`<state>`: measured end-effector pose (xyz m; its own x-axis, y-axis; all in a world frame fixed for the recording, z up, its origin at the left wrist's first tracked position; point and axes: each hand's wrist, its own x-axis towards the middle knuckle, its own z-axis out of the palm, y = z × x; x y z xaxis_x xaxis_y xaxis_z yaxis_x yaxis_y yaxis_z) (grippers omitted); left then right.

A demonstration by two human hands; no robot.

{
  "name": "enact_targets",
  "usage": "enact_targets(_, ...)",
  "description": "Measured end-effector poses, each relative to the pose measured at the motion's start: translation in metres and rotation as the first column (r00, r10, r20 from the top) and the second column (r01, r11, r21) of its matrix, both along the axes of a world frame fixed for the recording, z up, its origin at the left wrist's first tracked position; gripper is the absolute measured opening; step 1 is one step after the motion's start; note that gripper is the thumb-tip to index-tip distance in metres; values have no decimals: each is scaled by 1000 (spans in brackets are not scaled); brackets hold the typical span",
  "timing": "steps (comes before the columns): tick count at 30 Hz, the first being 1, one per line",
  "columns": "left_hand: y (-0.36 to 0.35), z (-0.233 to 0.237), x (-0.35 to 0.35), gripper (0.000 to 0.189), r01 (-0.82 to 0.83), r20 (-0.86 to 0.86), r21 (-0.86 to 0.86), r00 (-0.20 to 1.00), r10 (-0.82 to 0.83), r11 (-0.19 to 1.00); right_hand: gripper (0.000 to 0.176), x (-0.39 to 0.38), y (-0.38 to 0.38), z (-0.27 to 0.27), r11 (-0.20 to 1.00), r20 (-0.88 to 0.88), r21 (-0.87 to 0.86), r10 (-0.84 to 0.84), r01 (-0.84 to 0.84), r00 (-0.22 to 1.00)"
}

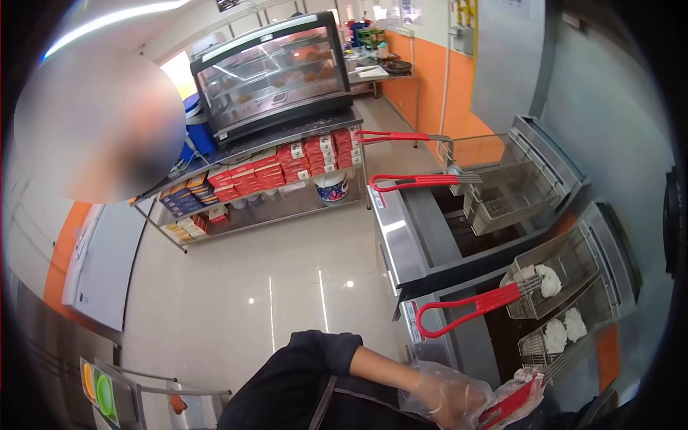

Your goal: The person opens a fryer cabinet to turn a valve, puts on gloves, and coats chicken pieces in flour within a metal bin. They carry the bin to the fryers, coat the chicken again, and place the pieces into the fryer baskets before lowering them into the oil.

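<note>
My left hand (451,401), in a loose clear plastic glove, reaches in at the bottom right beside the red handle (510,407) of the nearest fry basket. How its fingers are bent is hidden. On the far side of that handle is my right hand (529,394), also in clear plastic, closed around something pale that I cannot make out. The nearest fry basket (539,347) holds white-coated pieces (555,335). Beside it, a second fry basket (527,304) with a red handle (466,312) holds more white-coated pieces (549,281). Both baskets rest at the near fryer (448,344).
Another fryer (423,240) with wire baskets (512,197) stands beyond. A glass display case (276,79) sits on a steel table above stacked red boxes (290,161). A white chest freezer (107,265) is at left. A blurred person (100,122) stands at upper left.
</note>
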<state>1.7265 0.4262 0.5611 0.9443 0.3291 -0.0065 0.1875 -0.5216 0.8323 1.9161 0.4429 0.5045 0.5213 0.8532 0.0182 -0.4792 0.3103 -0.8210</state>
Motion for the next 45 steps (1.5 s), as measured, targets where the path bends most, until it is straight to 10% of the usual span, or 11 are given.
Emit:
enact_targets(3, -12, -33, -3, 25, -105, 301, 101, 951, 71, 989, 12, -3, 2, 5, 1000, 57, 2, 2, -2, 998)
enact_targets(8, 5, -30, -5, 22, 11, 170, -335, 984, 49, 942, 14, -11, 5, 14, 1000, 129, 13, 1, -2, 992)
enact_targets(14, -7, -18, -51, 28, -151, 540, 31, 835, 111, 988, 15, -37, -7, 17, 998, 163, 44, -40, 33, 986)
enact_targets(18, 0, -22, -62, 43, 444, 644, -341, 752, -138, 829, 16, -60, -40, 22, 985, 176, 49, -173, 167, 969)
enact_targets(21, -18, -11, -67, 37, 366, 489, -658, 872, 4, 658, 16, -71, -48, 17, 995, 31, 26, -102, 101, 994)
enact_targets(24, -13, 9, -69, 33, 195, 281, -492, 958, -57, 848, 14, -87, -54, 25, 980, -138, 114, -148, 164, 979)
enact_targets(27, -18, 27, -64, 37, 47, 42, -815, 999, -23, 578, 14, -87, -50, 7, 971, -280, 175, -112, 165, 954)
enact_targets(32, -21, -34, -52, 25, 31, 133, -852, 978, 158, 522, 12, -66, -45, -25, 990, -213, 134, -25, 55, 977)
enact_targets(34, -18, -32, -44, 19, -32, -30, -999, 968, 247, 4, 15, -59, -40, -35, 994, -228, 91, -33, 55, 973)
enact_targets(37, -12, -47, -30, 19, -17, 67, -500, 996, 58, 866, 17, -49, -36, -54, 999, -218, 35, -25, 33, 976)
enact_targets(45, 2, -104, -23, 19, 24, 111, 62, 993, -31, 998, 17, -43, -38, -83, 995, -256, -95, -66, 42, 964)
